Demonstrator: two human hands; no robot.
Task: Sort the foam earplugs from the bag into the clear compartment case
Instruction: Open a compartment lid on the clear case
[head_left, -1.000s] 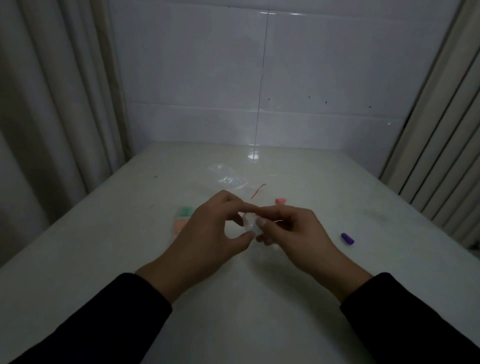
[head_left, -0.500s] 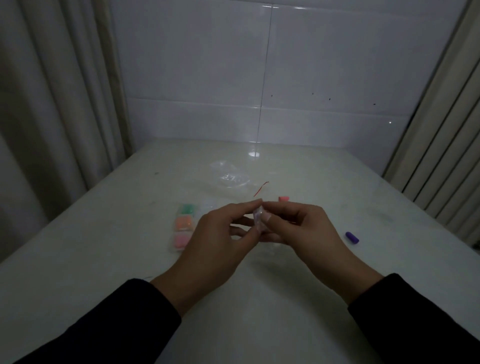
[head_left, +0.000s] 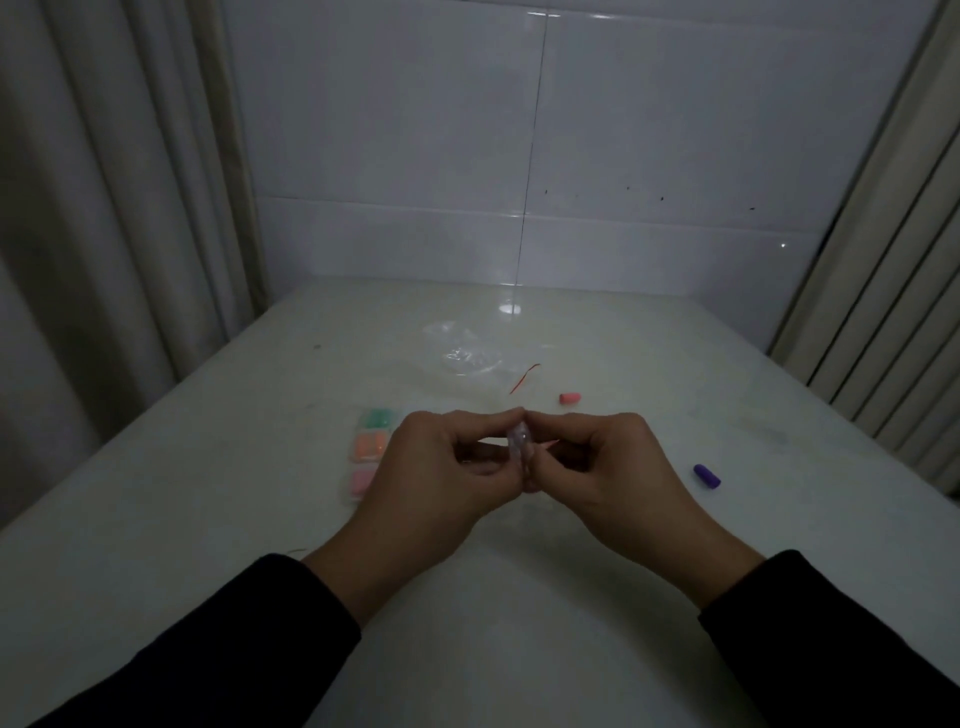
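Observation:
My left hand (head_left: 441, 473) and my right hand (head_left: 618, 467) meet over the middle of the table, and both pinch a small clear plastic bag (head_left: 519, 441) between their fingertips. Its contents are too blurred to make out. The clear compartment case (head_left: 370, 449) lies on the table just left of my left hand, which hides part of it. Green, orange and pink earplugs fill its visible compartments. A loose pink earplug (head_left: 570, 398) lies beyond my right hand. A purple earplug (head_left: 707, 476) lies to the right of that hand.
A crumpled clear plastic bag (head_left: 462, 353) rests farther back on the white table (head_left: 519, 597), with a thin red strip (head_left: 524, 378) beside it. A tiled wall stands behind the table. Curtains hang at both sides.
Both hands have shifted a little nearer to me while keeping their pinch on the small bag. The case's coloured compartments now show left of my left hand.

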